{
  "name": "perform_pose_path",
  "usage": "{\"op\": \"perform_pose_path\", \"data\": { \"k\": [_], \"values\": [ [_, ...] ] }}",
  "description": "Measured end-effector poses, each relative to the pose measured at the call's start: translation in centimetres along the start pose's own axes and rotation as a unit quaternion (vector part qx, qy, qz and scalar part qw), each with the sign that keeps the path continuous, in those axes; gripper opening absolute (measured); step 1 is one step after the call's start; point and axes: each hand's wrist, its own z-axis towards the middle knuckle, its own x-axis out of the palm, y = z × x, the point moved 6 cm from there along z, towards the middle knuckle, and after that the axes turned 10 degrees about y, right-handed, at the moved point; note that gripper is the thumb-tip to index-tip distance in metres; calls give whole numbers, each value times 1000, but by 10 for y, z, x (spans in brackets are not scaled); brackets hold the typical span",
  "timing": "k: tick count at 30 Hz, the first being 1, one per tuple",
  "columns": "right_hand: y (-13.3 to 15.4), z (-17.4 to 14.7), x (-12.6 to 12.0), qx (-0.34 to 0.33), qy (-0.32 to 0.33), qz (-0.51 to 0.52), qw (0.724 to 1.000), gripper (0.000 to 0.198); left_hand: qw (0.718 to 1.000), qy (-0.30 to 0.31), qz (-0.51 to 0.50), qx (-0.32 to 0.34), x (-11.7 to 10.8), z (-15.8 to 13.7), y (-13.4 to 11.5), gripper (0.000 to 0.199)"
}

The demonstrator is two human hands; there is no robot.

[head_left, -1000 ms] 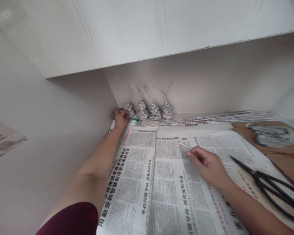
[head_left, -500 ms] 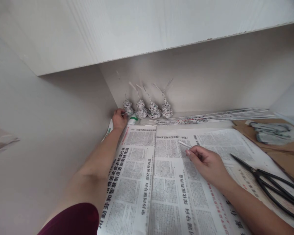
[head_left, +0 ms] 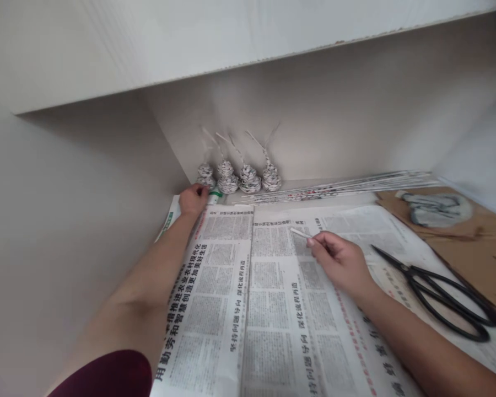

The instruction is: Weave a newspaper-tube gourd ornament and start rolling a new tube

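My left hand (head_left: 193,199) reaches to the far left corner, fingers curled in against the base of the leftmost woven-paper gourd (head_left: 205,174). A white tube with a green band (head_left: 215,195) lies right beside those fingers; whether they grip anything is hidden. Three more such gourds, (head_left: 228,179) each with thin paper stems on top, stand in a row to its right. Over the newspaper (head_left: 273,298), my right hand (head_left: 339,259) pinches a short white rolled-paper stick (head_left: 300,234) between thumb and finger, its end pointing up and left.
Long thin rolled-paper sticks (head_left: 339,187) lie along the back wall. Black-handled scissors (head_left: 434,295) rest to the right of my right hand. Behind them is brown cardboard (head_left: 450,248) with a crumpled plastic bag (head_left: 436,209) on it. A white panel (head_left: 248,38) overhangs the work surface.
The camera view has shifted, so everything sits a little further left and higher. My left hand stays at the leftmost gourd, and my right hand still holds the paper stick.
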Motion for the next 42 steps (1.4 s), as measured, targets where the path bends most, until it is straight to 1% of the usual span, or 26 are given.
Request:
{"op": "perform_pose_path", "data": {
  "k": [3, 7, 9, 11, 13, 15, 17, 18, 19, 20, 21, 23, 25, 27, 29, 32, 34, 38, 40, 42],
  "values": [
    [-1, -1, -6, -6, -51, 31, 998, 30, 1000, 23, 17, 4, -3, -3, -7, 37],
    [-1, -1, -11, -27, -98, 58, 993, 32, 996, 79, 39, 28, -4, -6, -17, 33],
    [2, -3, -14, -39, -119, 52, 991, 32, 995, 84, 38, 40, -6, -11, -26, 29],
    [10, -6, -15, -63, -124, 26, 990, 30, 995, 80, 1, 66, -7, -21, -44, 24],
    [20, -10, -12, -95, -105, -2, 990, 35, 987, 100, -43, 116, -4, -38, -73, 21],
    [32, -15, -6, -131, -63, -20, 989, 44, 971, 142, -85, 174, 2, -61, -111, 19],
    [42, -21, 4, -171, -9, -38, 985, 50, 931, 216, -151, 252, 11, -91, -156, 18],
    [47, -24, 10, -191, 19, -52, 980, 51, 911, 244, -165, 289, 14, -107, -178, 16],
    [51, -26, 15, -208, 45, -69, 975, 51, 892, 268, -164, 325, 18, -122, -198, 15],
    [53, -29, 20, -222, 71, -88, 969, 51, 879, 275, -159, 356, 21, -136, -214, 14],
    [55, -30, 25, -229, 97, -108, 963, 51, 872, 273, -148, 379, 24, -147, -228, 13],
    [55, -32, 35, -228, 148, -147, 951, 50, 857, 286, -124, 411, 34, -163, -246, 17],
    [53, -32, 42, -214, 191, -181, 941, 50, 855, 306, -111, 405, 45, -169, -253, 17],
    [51, -32, 45, -201, 218, -204, 933, 47, 861, 317, -109, 383, 53, -168, -255, 13],
    [51, -32, 46, -196, 227, -217, 929, 42, 864, 322, -112, 369, 56, -166, -258, 9],
    [54, -33, 46, -196, 231, -229, 925, 38, 860, 333, -122, 367, 55, -167, -264, 10],
    [57, -36, 48, -200, 240, -233, 921, 37, 844, 354, -125, 382, 54, -170, -270, 8],
    [62, -42, 53, -213, 262, -243, 909, 38, 795, 410, -89, 438, 55, -180, -278, 36],
    [63, -43, 55, -210, 269, -241, 908, 37, 784, 426, -83, 443, 56, -183, -278, 34],
    [63, -43, 55, -201, 276, -235, 910, 36, 783, 423, -78, 449, 55, -186, -278, 20]
  ]
}}
